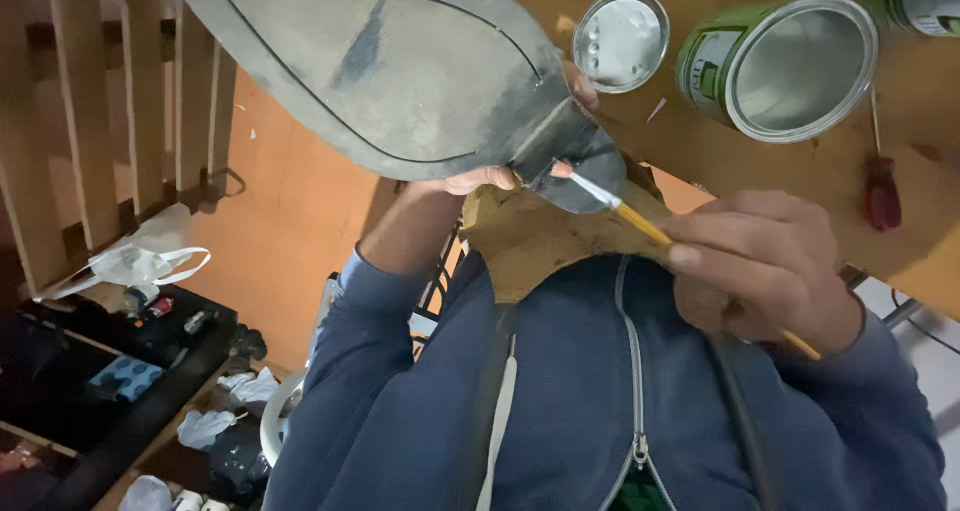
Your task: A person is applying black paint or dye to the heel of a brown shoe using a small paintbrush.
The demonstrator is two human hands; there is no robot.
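Observation:
My left hand (482,179) grips a grey, worn shoe sole (400,71) from beneath, near its heel end, with the sole's flat face turned towards me. My right hand (770,266) pinches a thin brush with a yellow handle (645,223). Its white bristle tip touches the dark heel part of the sole (585,166). A brown, stained piece of leather or paper (540,241) lies on my lap under the heel. My blue zipped jacket fills the lower view.
On the wooden table (720,161) stand an open green tin (790,61), its round lid (620,39), a second green tin (925,1) and a red-handled screwdriver (882,196). Wooden railings (130,101) are at left. Cluttered items lie on the floor (150,371).

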